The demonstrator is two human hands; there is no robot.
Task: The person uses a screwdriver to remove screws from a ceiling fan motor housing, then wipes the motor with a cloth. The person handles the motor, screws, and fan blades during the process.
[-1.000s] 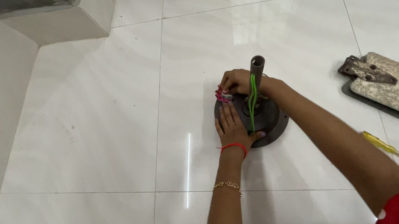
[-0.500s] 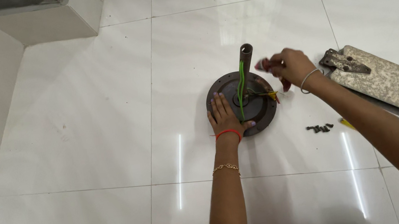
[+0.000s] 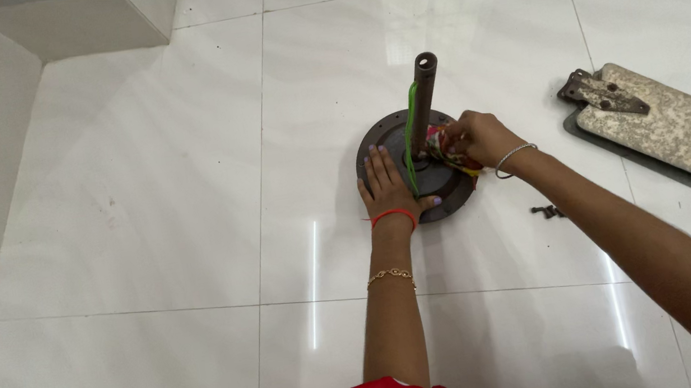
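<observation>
On the white tiled floor (image 3: 138, 207) sits a round dark motor housing (image 3: 383, 138) with an upright shaft (image 3: 424, 100) and green wire (image 3: 410, 134). Left hand (image 3: 388, 186) lies flat on it; right hand (image 3: 476, 136) pinches a coloured wire bundle (image 3: 448, 149). Fan blades (image 3: 688, 134) lie right, small screws (image 3: 547, 211) between.

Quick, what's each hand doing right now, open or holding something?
Left hand: open, flat on the round motor base.
Right hand: closed on the coloured wire bundle by the shaft.
</observation>
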